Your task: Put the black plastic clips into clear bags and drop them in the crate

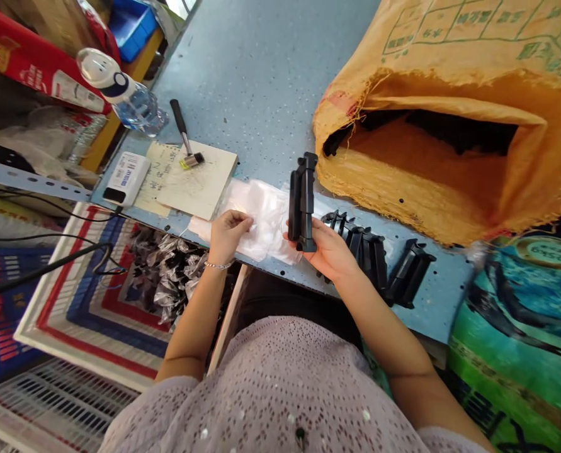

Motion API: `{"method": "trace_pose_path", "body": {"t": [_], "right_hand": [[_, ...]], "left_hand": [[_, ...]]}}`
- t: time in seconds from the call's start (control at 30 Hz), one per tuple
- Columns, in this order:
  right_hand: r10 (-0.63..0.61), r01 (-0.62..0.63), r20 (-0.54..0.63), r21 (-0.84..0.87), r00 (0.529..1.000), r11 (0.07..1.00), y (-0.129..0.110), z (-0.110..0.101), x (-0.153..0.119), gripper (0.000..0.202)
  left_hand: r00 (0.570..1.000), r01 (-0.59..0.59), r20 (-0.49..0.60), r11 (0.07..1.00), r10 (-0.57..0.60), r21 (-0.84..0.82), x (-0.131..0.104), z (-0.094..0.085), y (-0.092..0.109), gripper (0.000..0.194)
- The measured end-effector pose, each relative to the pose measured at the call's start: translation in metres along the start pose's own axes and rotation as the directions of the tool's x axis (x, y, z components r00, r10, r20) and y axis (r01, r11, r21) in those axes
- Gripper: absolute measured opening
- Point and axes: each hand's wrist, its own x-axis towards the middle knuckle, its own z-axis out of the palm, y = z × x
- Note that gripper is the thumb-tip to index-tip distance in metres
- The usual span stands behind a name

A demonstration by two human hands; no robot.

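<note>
Black part [302, 201] in right fingers [320, 235]

Tabletop [261, 94] is light blue, white-speckled. Held part [301, 204] is black; plastic bags [261, 214] are translucent white. Sack [431, 56] is orange with green print; shirt [280, 384], mauve, dotted. Basket [52, 280]: white, red, blue bands.

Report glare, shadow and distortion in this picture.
Head view: the bags look washed out; black things inside the sack merge into shadow; the black part in the right hand has clear outlines; the bottle leans outward, likely wide-lens distortion.
</note>
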Motion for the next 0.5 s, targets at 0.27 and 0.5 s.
{"method": "trace_pose_path", "body": {"t": [0.27, 0.5], "right_hand": [[0.097, -0.108, 0.133, 0.081, 0.986, 0.991, 0.018, 0.041, 0.032, 0.020], [0.235, -0.256, 0.187, 0.094, 0.954, 0.962, 0.033, 0.034, 0.020, 0.021]], "left_hand": [[0.993, -0.114, -0.012, 0.982, 0.114, -0.149, -0.004, 0.005, 0.005, 0.030], [0.982, -0.147, -0.132, 0.983, 0.132, -0.110, -0.013, 0.004, -0.001, 0.025]]}}
